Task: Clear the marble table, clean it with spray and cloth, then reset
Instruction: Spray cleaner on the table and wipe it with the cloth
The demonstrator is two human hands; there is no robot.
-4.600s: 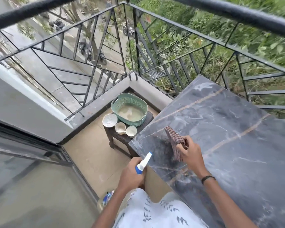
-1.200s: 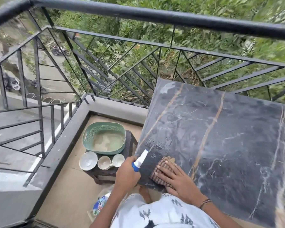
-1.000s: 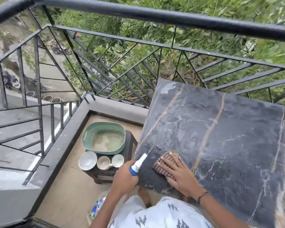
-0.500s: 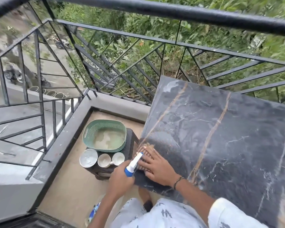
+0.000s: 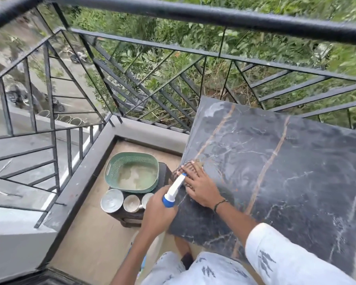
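Right hand (image 5: 199, 187), fingers flat & spread, has slid cloth (image 5: 186, 168) to marble table (image 5: 286, 182) left edge; left hand (image 5: 157, 214) still curled round spray bottle (image 5: 173, 191) beside it; wiping ongoing, reset pending

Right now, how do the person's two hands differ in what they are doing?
The left hand curls round the spray bottle and holds it beside the table's edge; the right hand lies flat, fingers straight, pressing the checked cloth onto the marble table. The left forearm is bare; the right shows a white sleeve and a dark wristband. Both work at the table's left edge.
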